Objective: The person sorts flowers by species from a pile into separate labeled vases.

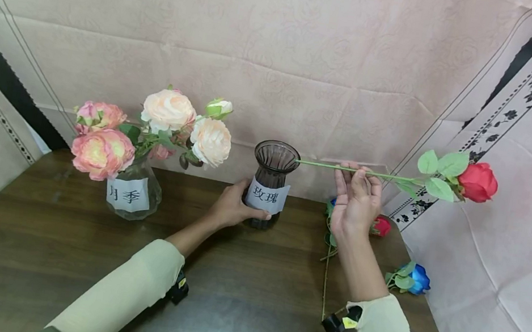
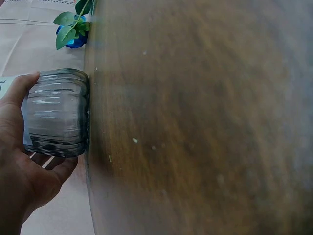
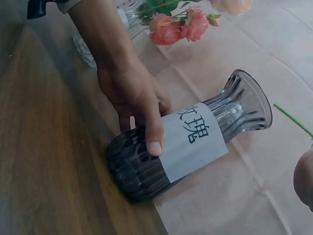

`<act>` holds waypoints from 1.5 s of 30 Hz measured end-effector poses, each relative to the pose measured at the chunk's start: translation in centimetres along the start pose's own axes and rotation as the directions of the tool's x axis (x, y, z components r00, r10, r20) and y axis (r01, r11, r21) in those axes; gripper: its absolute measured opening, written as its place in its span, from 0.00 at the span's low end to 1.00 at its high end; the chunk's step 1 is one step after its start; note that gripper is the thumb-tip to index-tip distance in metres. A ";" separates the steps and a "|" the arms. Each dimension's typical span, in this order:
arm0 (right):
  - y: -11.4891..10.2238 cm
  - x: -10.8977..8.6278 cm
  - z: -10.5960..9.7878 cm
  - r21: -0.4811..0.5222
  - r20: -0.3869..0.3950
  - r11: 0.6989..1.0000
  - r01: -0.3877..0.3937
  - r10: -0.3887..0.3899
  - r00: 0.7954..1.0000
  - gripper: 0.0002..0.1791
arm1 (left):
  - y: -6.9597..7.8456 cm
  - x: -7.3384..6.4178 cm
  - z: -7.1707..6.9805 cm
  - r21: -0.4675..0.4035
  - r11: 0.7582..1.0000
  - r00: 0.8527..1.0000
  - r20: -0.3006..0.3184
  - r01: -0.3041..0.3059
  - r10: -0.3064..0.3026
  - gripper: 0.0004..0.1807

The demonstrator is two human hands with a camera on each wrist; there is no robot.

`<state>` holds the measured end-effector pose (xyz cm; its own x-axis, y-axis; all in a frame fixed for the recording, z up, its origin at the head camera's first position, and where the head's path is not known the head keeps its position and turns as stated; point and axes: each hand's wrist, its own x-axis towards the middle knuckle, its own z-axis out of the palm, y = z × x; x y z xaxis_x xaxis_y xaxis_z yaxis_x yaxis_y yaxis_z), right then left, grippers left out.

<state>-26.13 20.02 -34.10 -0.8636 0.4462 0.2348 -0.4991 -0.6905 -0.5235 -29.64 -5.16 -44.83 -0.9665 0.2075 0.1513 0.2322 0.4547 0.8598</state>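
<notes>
A dark ribbed glass vase [image 1: 272,175] with a white label stands upright on the table. My left hand [image 1: 234,207] grips its lower part, with the thumb across the front, as the right wrist view also shows on the vase [image 3: 139,171]. My right hand [image 1: 356,211] pinches the green stem of a red rose [image 1: 478,182] and holds it level above the table. The bloom and leaves point right. The stem's cut end is close to the vase's flared mouth; in the right wrist view the stem [image 3: 292,120] is apart from the rim.
A clear labelled vase [image 1: 149,203] with pink and cream flowers [image 1: 169,111] stands at the left. On the table's right side lie a blue rose [image 1: 419,279], another red rose [image 1: 381,226] and more stems, partly behind my right arm. A pale cloth [image 1: 286,31] hangs behind the table.
</notes>
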 end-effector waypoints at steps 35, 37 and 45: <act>5.5 -1.4 4.2 -0.430 0.283 0.882 0.191 -0.069 0.957 0.15 | -0.1 -0.2 -0.3 -0.010 1.000 1.000 -0.011 0.002 -0.002 0.56; 5.7 -1.6 4.2 -0.462 0.263 0.865 0.196 -0.077 0.962 0.12 | -0.1 -0.2 -0.2 -0.011 1.000 1.000 -0.007 0.001 -0.001 0.55; 6.3 -2.5 3.3 -0.639 0.191 0.755 0.145 -0.026 0.981 0.15 | -0.3 0.0 0.0 -0.005 1.000 1.000 -0.014 -0.008 0.008 0.53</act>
<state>-27.37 12.66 -35.28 -0.8480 0.3468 0.4008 -0.4563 -0.0930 -0.8850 -29.66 -5.26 -45.07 -0.9660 0.1989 0.1652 0.2396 0.4487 0.8609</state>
